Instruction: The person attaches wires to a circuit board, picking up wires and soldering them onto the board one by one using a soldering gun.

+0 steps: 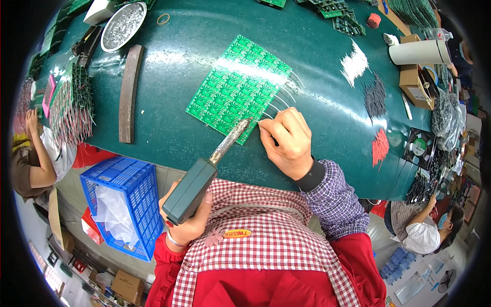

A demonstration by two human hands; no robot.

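A green panel of circuit boards [225, 92] lies at an angle on the table. Several thin white wires [284, 102] stick out from its right edge. My left hand [192, 225] is wrapped round the dark green handle of a soldering iron [190, 189], whose metal tip touches or hovers just over the panel near its lower right edge. Close beside that tip, my right hand [289, 140] is closed in a pinch on a thin white wire, its end at the panel edge; the fingers partly hide it.
Piles of white wires [354, 63], black wires [375, 96] and red wires [380, 147] lie to the right. A metal bar [131, 94], a round dish [123, 26] and stacked wired boards [71, 105] are on the left. A blue crate [140, 204] stands below the table edge. Other people sit at both sides.
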